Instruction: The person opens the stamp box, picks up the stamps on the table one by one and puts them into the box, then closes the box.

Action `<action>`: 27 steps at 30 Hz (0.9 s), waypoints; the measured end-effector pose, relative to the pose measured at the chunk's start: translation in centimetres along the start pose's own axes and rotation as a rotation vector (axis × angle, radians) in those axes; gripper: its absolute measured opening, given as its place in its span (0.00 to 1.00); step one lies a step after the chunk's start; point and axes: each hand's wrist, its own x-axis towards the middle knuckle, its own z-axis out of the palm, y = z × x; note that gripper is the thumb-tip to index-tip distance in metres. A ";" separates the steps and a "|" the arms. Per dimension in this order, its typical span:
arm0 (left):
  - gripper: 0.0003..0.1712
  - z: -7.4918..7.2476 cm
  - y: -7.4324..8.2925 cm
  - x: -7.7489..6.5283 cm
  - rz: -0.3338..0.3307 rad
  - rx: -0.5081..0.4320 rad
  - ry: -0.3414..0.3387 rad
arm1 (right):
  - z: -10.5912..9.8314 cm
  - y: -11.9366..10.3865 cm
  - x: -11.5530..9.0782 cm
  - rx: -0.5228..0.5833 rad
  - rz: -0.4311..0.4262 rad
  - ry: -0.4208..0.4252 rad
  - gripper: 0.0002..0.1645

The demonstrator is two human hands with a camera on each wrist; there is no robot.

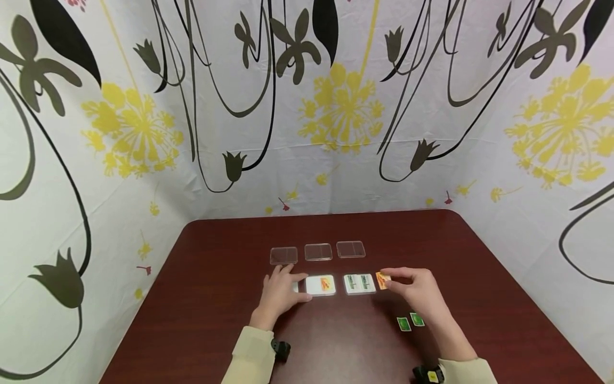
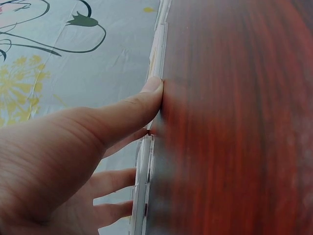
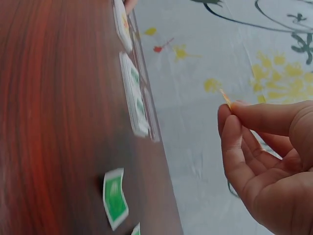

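Note:
My right hand pinches a small orange stamp between thumb and fingertips, just right of a clear case with two green prints on white. In the right wrist view the stamp is seen nearly edge-on, raised above the table. My left hand holds the middle case at its left end, thumb on the near edge and index finger at the far edge. That case carries an orange stamp on white. The left hand mostly covers a third case.
Three clear plastic lids lie in a row behind the cases. Two green stamps with white borders, one nearer and one beside it, lie under the right forearm side. A patterned cloth hangs around the dark red table.

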 end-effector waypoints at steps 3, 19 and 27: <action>0.36 -0.1 0.0 0.0 0.005 0.002 0.001 | 1.0 -0.6 0.4 0.016 -0.010 -0.019 0.15; 0.36 -0.2 0.1 0.2 0.010 -0.004 0.002 | 5.3 -3.7 2.8 0.028 -0.075 -0.097 0.14; 0.35 -0.2 0.3 0.0 0.004 -0.002 -0.005 | 8.0 -3.9 4.0 0.041 -0.144 -0.116 0.13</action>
